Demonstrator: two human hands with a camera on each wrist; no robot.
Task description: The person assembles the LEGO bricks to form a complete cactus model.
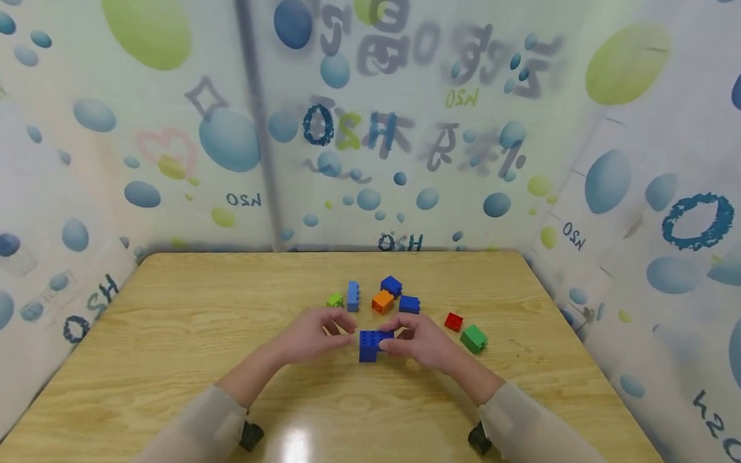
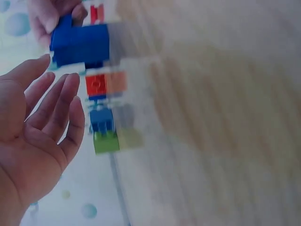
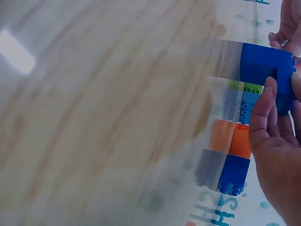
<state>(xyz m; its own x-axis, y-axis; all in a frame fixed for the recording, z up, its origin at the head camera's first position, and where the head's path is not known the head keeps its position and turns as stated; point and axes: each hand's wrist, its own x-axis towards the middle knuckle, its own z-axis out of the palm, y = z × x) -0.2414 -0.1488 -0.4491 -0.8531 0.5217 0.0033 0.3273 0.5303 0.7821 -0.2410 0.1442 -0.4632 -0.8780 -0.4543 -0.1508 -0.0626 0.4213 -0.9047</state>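
Note:
A blue toy-brick assembly (image 1: pixel 368 348) stands on the table between the hands. Its studded top brick (image 3: pixel 284 77) juts out past the brick underneath, toward the right hand. My right hand (image 1: pixel 426 341) pinches that jutting end between thumb and fingers. On the other side, my left hand (image 1: pixel 319 334) hovers with loosely bent fingers and nothing in them, its fingertips a short gap from the assembly. In the left wrist view the left palm (image 2: pixel 33 150) is turned up beside the blue bricks (image 2: pixel 89 43).
Behind the hands lie a lime brick (image 1: pixel 335 300), a light-blue brick (image 1: pixel 352 296), an orange brick (image 1: pixel 381 302) and two blue bricks (image 1: pixel 391 285). A red brick (image 1: pixel 454 321) and a green brick (image 1: pixel 473 339) sit to the right. A patterned curtain (image 1: pixel 359 211) surrounds the wooden table (image 1: pixel 221 287).

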